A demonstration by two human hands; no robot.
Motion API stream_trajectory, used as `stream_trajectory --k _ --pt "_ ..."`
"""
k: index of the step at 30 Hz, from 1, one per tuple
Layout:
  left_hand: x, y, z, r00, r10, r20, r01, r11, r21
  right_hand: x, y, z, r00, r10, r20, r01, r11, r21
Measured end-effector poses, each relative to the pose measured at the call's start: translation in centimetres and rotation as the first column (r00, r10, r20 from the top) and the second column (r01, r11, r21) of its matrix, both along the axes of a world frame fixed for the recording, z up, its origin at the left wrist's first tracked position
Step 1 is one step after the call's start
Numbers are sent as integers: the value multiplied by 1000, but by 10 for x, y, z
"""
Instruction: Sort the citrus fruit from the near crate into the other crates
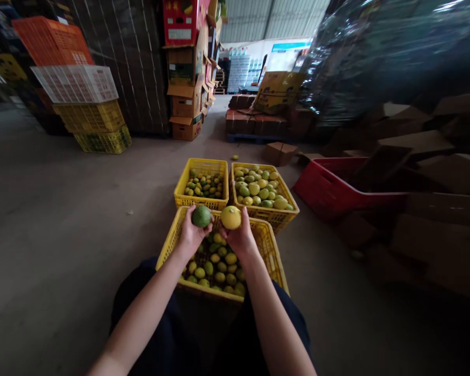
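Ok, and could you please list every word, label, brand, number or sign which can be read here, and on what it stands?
No text can be read with certainty.
Red cardboard box: yellow printing and a white label, too blurred.
Leaning yellow cardboard box: printed marks, too blurred.
Blue rectangular panel, far back: any lettering too small.
Held round green fruit and round yellow fruit: no writing visible.

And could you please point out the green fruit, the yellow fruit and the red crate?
Green fruit [201, 216]: head view, middle of its upper side.
Yellow fruit [231, 218]: head view, middle of its skin.
Red crate [321, 191]: head view, its side wall.
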State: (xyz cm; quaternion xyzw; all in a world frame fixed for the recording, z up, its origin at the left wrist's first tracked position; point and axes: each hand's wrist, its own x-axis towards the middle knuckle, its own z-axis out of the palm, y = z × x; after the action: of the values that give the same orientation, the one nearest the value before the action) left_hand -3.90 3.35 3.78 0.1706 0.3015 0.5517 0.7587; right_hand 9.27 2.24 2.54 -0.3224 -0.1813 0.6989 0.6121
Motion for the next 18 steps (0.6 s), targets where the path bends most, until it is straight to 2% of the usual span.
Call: stream_trajectory --k 2,4,9,14,18 --pt "-1 1 1 999 35 9 -35 999 -28 0 2 -1 1000 -6 -5 6 1000 4" --pt "-1 3 1 1000 19 -15 -20 999 -47 1 3 -2 1000 3 -2 -3 1000 1" --pt "-1 5 -4 997 -55 -53 57 997 43 -2 4 -2 992 97 -80 -100 994 -38" --pt "-2 4 -3 995 -85 -56 88 995 55 -5 10 -8 994 28 -109 -34 998 -56" --pt "-1 3 0 995 -78 -60 78 997 -17 -6 13 -13 995 -11 -98 2 996 -86"
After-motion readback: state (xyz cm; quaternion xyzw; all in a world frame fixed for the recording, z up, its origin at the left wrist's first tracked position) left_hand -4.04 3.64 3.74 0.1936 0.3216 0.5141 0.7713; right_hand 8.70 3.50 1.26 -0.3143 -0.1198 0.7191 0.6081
